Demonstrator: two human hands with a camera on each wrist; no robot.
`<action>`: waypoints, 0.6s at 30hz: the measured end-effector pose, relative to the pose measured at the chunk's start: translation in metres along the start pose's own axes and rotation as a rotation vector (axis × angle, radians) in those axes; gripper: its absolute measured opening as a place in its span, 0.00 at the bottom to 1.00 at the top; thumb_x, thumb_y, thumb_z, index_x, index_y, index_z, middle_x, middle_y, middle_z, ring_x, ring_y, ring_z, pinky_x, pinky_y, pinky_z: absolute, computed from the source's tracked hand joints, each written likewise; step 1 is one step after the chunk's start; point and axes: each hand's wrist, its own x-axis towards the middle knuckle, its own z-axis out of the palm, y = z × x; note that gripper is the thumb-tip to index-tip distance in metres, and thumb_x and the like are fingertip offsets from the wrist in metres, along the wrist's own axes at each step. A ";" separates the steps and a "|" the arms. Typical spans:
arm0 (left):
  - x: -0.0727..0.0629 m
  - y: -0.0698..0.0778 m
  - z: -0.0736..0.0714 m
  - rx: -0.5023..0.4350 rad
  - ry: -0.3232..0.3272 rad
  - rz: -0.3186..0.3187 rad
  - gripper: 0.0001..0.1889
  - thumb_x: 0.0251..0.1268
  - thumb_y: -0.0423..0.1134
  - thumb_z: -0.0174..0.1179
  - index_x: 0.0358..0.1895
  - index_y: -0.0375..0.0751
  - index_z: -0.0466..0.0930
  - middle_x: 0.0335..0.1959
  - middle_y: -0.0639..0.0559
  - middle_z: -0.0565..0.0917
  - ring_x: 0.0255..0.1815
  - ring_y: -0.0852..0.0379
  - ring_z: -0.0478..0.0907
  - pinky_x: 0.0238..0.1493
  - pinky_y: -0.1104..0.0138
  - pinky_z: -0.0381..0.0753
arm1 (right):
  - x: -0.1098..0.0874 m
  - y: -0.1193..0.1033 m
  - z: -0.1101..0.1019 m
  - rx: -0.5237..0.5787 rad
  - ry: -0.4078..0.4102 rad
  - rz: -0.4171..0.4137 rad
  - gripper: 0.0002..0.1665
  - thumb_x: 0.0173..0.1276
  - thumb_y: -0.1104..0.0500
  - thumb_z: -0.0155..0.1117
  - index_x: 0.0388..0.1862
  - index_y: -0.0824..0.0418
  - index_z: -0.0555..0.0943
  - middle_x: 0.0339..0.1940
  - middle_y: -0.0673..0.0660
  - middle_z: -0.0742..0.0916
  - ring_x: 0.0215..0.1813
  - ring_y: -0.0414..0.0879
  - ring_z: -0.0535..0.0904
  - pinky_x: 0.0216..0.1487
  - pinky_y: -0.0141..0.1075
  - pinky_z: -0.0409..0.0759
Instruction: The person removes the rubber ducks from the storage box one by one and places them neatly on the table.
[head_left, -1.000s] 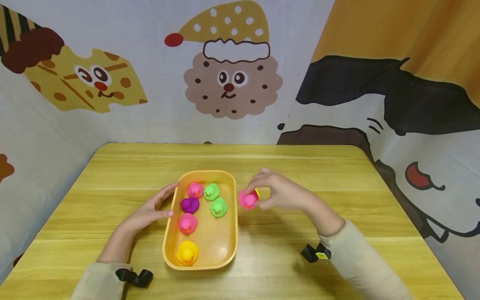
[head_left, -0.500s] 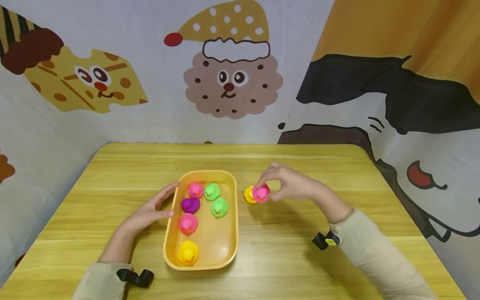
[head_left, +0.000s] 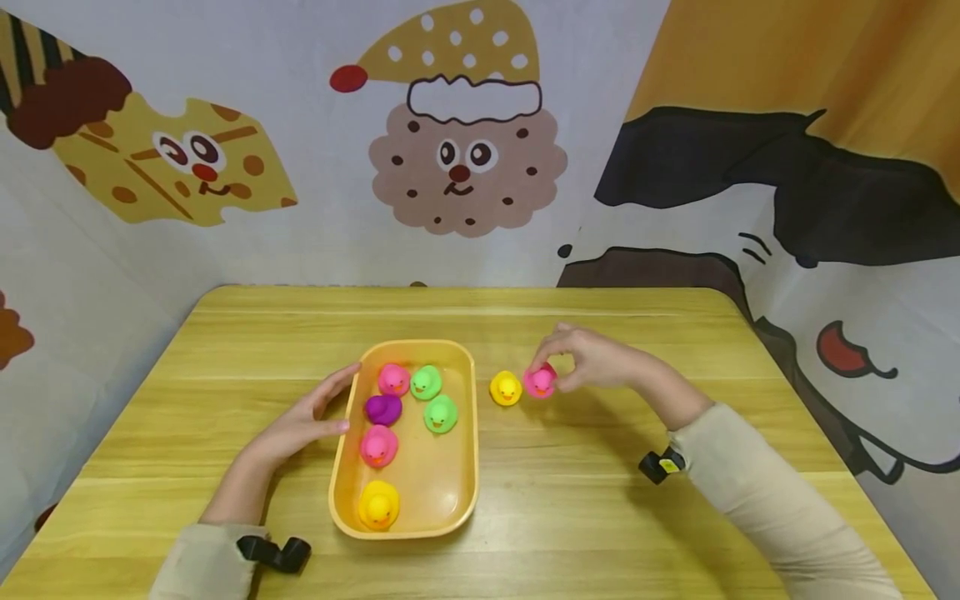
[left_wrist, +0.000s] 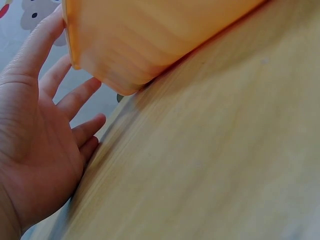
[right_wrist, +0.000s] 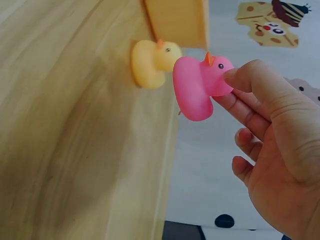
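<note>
Between thumb and fingers, my right hand point(head_left: 592, 358) pinches a pink rubber duck point(right_wrist: 195, 90) by its head, right of the tray. Just left of it, a yellow rubber duck point(head_left: 506, 388) sits on the table. My left hand point(head_left: 303, 425) rests against the left side of the orange tray point(head_left: 475, 450), its fingers fairly straight in the left wrist view. Inside the tray stand two pink ducks, the upper pink duck point(head_left: 393, 380) and the lower pink duck point(head_left: 379, 447), a purple duck point(head_left: 383, 409), two green ducks point(head_left: 440, 414) and a yellow duck point(head_left: 378, 505).
The wooden table point(head_left: 570, 525) ends at a back edge against a cartoon-printed cloth point(head_left: 300, 250). Black wrist cameras sit on both sleeves, the left camera point(head_left: 273, 553) near the tray's lower left and the right camera point(head_left: 662, 465) over the table.
My right hand has moved right with the pink duck, away from the tray. The yellow duck beside the tray, mostly hidden before, is now in full view. The left hand stays put.
</note>
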 end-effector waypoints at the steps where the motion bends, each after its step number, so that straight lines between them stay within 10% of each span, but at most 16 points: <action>1: 0.000 0.000 0.000 0.000 0.000 0.000 0.41 0.63 0.34 0.62 0.76 0.51 0.51 0.76 0.40 0.49 0.75 0.40 0.41 0.65 0.34 0.36 | 0.000 0.002 0.001 -0.001 -0.005 0.006 0.21 0.47 0.69 0.72 0.43 0.55 0.86 0.41 0.43 0.86 0.45 0.46 0.71 0.50 0.48 0.71; 18: 0.002 0.000 -0.001 0.027 -0.009 0.028 0.41 0.63 0.31 0.62 0.76 0.46 0.50 0.76 0.38 0.49 0.74 0.36 0.40 0.65 0.34 0.35 | 0.001 0.023 0.015 0.066 -0.064 0.093 0.22 0.46 0.71 0.72 0.43 0.57 0.86 0.42 0.45 0.85 0.48 0.58 0.72 0.51 0.56 0.70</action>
